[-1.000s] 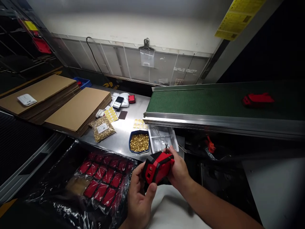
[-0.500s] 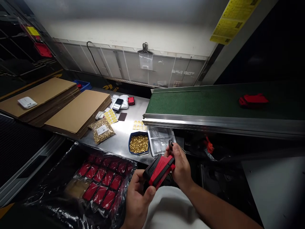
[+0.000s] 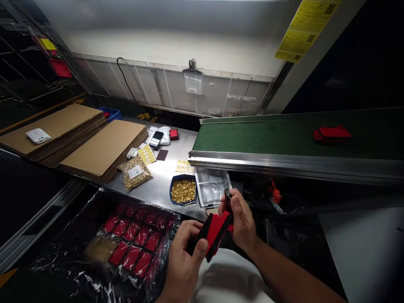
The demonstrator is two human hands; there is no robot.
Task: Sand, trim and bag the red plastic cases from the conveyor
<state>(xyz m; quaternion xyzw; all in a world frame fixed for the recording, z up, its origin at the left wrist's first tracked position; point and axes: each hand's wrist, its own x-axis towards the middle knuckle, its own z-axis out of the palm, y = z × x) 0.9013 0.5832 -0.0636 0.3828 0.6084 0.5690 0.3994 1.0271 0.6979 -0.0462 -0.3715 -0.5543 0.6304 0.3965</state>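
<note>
The left hand (image 3: 184, 252) clasps the red-and-black casing (image 3: 215, 229), now turned edge-on rather than face-up, just nearer than the blue tray of brass bits (image 3: 183, 190), while the right hand (image 3: 242, 215) steadies its top and pinches a small dark tool (image 3: 227, 193), too blurred to identify; the yellow notice (image 3: 306, 29) far beyond that tray is unreadable.

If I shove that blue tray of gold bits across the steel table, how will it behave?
The blue tray looks shallow and nearly full, so a quick push would probably spill gold pieces. On the smooth steel table it should slide rather than tip. It is likely heavy for its size.
</note>
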